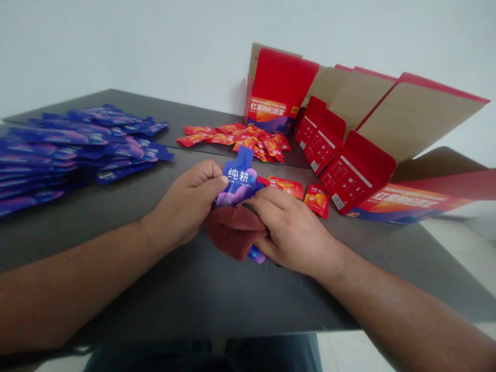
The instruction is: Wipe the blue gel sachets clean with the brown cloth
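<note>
Head view: my two hands hold a blue pouch and a brown cloth

My big dark table (186, 294) spreads all around. At 2 o'clock stand red boxes (358, 165) with their flaps up. The back box says 红黑枸杞原浆 and "40", with small letters that end in "YUAN JIANG". The near box has a "40" too, and black-and-white bar codes show on the red sides. From 9 to 10 o'clock lies a big heap of blue pouches (77, 139); their words are too blurry for me to read. At 12 o'clock is a smaller pile of red packets (232, 135), with print too tiny to tell.

My left hand (194, 204), at 8 o'clock, pinches the side of one pouch (236, 181), thumb on top. My right hand (296, 227), at 4 o'clock, grips a brown cloth (232, 230) against its lower part. This pouch is right in the middle, spout toward 12, and says 纯耕 in white.

I think I'm at the rubbing step. The next move calls for a firm left pinch and a soft, flat rub.
</note>
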Tool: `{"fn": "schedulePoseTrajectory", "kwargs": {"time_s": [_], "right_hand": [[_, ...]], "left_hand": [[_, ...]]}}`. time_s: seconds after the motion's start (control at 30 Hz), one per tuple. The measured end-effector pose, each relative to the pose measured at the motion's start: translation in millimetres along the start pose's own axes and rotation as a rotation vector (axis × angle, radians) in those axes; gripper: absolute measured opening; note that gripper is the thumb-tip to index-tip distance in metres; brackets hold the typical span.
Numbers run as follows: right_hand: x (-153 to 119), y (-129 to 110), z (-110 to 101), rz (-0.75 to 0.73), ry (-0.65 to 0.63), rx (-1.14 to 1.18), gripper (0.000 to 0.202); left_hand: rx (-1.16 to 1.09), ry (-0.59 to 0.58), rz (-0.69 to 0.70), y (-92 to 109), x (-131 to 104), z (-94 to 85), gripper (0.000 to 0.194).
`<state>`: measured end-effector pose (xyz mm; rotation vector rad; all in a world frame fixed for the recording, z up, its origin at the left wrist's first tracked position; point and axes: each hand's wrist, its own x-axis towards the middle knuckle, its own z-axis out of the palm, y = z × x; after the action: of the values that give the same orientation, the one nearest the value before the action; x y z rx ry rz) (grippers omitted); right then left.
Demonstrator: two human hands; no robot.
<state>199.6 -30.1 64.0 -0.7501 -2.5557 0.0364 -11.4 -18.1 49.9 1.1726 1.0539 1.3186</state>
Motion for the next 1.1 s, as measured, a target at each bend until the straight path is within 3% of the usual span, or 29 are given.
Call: {"fn": "schedulePoseTrajectory", "kwargs": {"time_s": [0.07,0.2,0.37,0.5,0.7,0.8,0.93,1.1], "right_hand": [[0,2,0,0.029,0.039,-0.011,0.023],[0,4,1,-0.059,-0.050,0.007,0.021],[1,11,-2,0.090,0.143,-0.035,0.016],[2,14,-3,0.037,0.070,0.008,0.011],[3,25,-8,0.181,0.262,-0.057,0.019],[4,27,-10,0.136,0.237,-0.035,0.020],[5,28,-10,0.195,0.257,-0.026,0.018],[4,29,-6,0.144,0.204,0.021,0.018]], "left_hand": [[-0.052,-0.014,-0.016,2,-1,0.7,0.024],[0.042,0.011,0.015,0,0,1.5,0.023],[-0.114,-0.057,-0.074,-4,2,1.1,0.019],[-0.055,-0.101,-0.073,-4,1,0.5,0.021],[-0.057,-0.213,-0.075,-9,1,-2.0,0.015],[0.013,-0.272,-0.052,-13,2,-5.3,0.009],[0.038,-0.263,-0.029,-17,3,-8.4,0.010],[0.104,-0.297,-0.052,-14,3,-8.4,0.013]]}}
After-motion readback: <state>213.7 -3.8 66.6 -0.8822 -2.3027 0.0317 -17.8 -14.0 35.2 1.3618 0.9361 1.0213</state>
